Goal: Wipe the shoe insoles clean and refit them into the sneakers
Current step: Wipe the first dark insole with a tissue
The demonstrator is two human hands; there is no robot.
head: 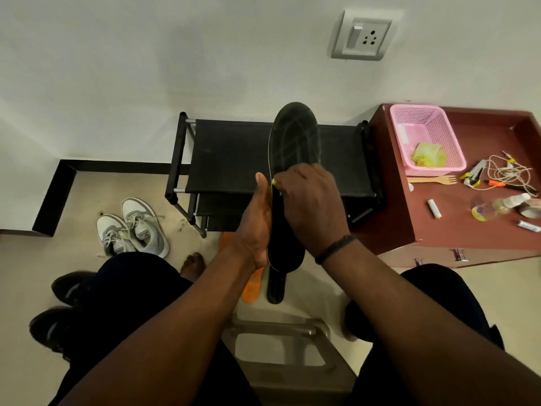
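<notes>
I hold a black insole (294, 136) upright in front of me, toe end up. My left hand (256, 221) supports its left edge and back, thumb straight along the edge. My right hand (310, 206) presses on the insole's face, fingers curled round a small yellow-green cloth (274, 181) that just peeks out. On the floor below lie another black insole (275, 288) and an orange insole (252, 284). A pair of white and grey sneakers (133, 227) stands on the floor at the left. Dark shoes (63, 288) sit beside my left leg.
A black shoe rack (234, 153) stands against the wall behind the insole. To the right, a maroon cabinet (456, 224) carries a pink basket (424, 136), a wooden fork, cables, bottles and markers. A metal stool frame (278, 329) is between my knees.
</notes>
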